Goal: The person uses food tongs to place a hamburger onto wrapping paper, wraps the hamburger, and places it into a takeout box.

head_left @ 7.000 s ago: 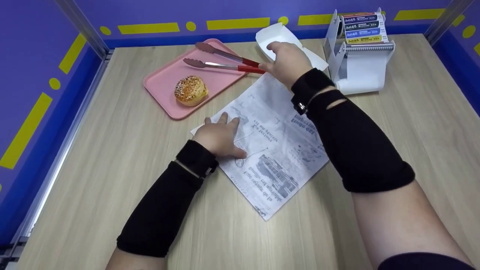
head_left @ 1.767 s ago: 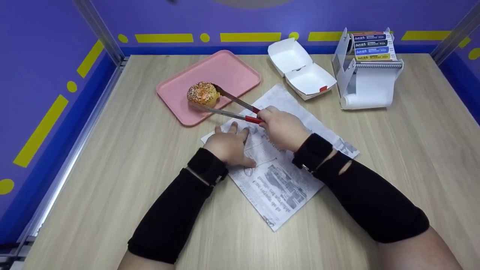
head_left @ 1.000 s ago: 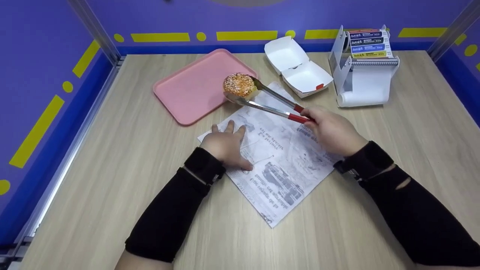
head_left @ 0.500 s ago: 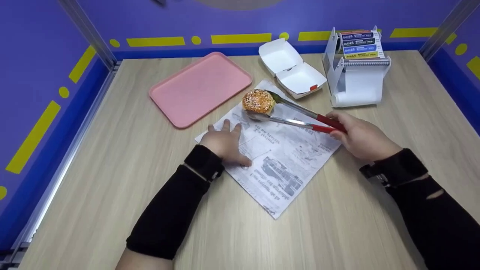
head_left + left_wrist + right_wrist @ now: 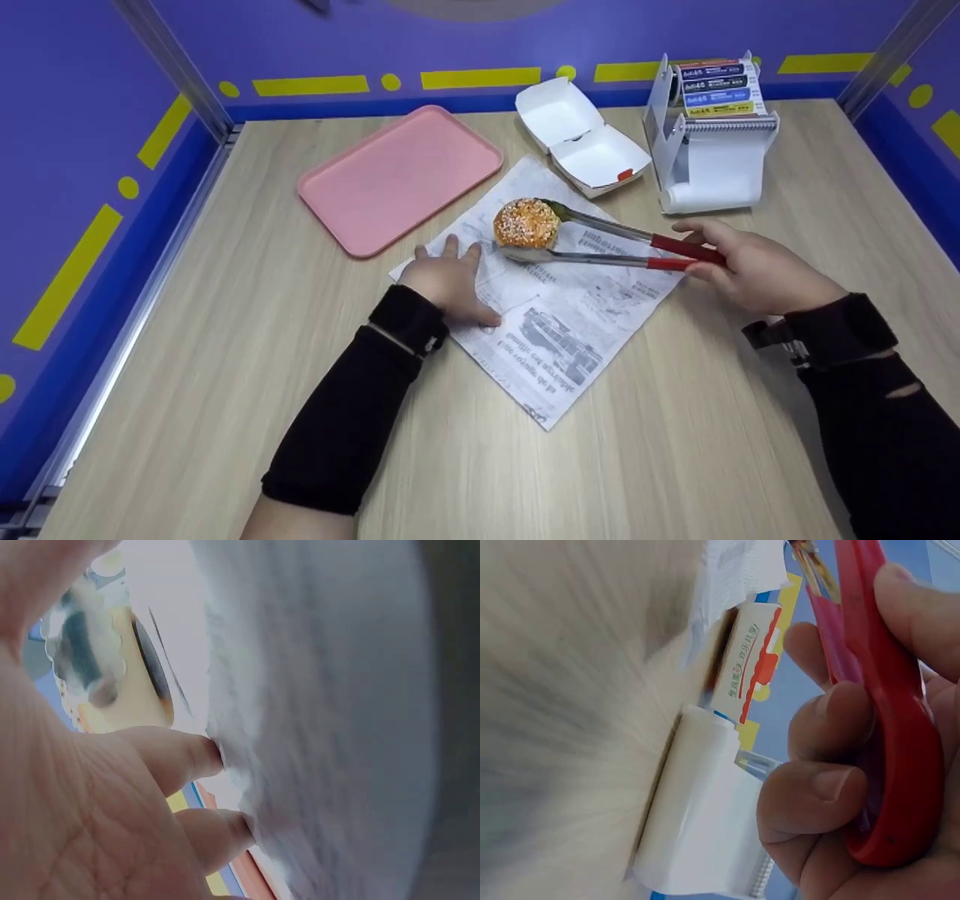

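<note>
My right hand (image 5: 757,266) grips the red handles of metal tongs (image 5: 600,259), seen close up in the right wrist view, where the fingers curl round the red handle (image 5: 904,757). Between the tong tips is a seeded burger bun (image 5: 526,223), over the upper part of the printed wrapping paper (image 5: 555,345). A bit of green shows at its edge. My left hand (image 5: 448,283) rests on the paper's left corner with its fingers spread. In the left wrist view its fingertips touch the paper (image 5: 315,720), and the bun (image 5: 124,675) is partly visible beyond them.
A pink tray (image 5: 397,180) lies at the back left. An open white burger box (image 5: 600,154) stands behind the paper. To its right is a label dispenser (image 5: 716,142) with a hanging white roll. Walls bound the table (image 5: 225,337) at back and sides.
The tongs have carried the bun from the pink tray to the wrapping paper, to the right and toward me. My right hand let go of the box area earlier; my left hand stayed put.
</note>
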`<action>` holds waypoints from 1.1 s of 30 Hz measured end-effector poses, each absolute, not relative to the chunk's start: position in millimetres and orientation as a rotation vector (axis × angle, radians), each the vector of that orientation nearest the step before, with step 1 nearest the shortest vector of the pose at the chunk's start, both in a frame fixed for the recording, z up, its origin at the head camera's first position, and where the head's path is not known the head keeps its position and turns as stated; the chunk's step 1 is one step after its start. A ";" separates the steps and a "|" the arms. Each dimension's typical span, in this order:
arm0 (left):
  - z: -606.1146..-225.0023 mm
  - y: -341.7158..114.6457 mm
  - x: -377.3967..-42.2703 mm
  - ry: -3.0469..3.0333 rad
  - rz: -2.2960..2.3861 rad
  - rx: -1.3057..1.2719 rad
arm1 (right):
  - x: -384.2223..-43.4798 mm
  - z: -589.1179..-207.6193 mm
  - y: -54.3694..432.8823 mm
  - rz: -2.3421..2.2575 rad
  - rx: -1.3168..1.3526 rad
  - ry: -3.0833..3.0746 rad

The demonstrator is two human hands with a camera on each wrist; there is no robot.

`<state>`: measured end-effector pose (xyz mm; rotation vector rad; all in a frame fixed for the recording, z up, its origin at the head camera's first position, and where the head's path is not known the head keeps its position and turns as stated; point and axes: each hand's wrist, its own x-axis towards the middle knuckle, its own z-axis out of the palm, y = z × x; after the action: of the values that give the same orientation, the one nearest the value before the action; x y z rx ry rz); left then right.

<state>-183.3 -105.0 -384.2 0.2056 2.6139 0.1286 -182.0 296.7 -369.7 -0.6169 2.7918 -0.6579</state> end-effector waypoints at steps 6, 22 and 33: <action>-386.3 -105.6 -184.4 2.614 0.140 0.212 | -181.1 -362.3 306.7 -0.638 -0.574 2.762; -386.4 -107.7 -183.4 2.635 0.147 0.218 | -179.4 -355.2 328.1 -0.644 -0.528 2.736; -387.8 -108.4 -184.3 2.636 0.143 0.226 | -182.3 -359.8 331.4 -0.757 -0.399 2.648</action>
<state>-184.3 -108.4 -387.8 0.2260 2.6361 0.1425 -182.3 331.4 -359.8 -0.3991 2.6483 -0.7565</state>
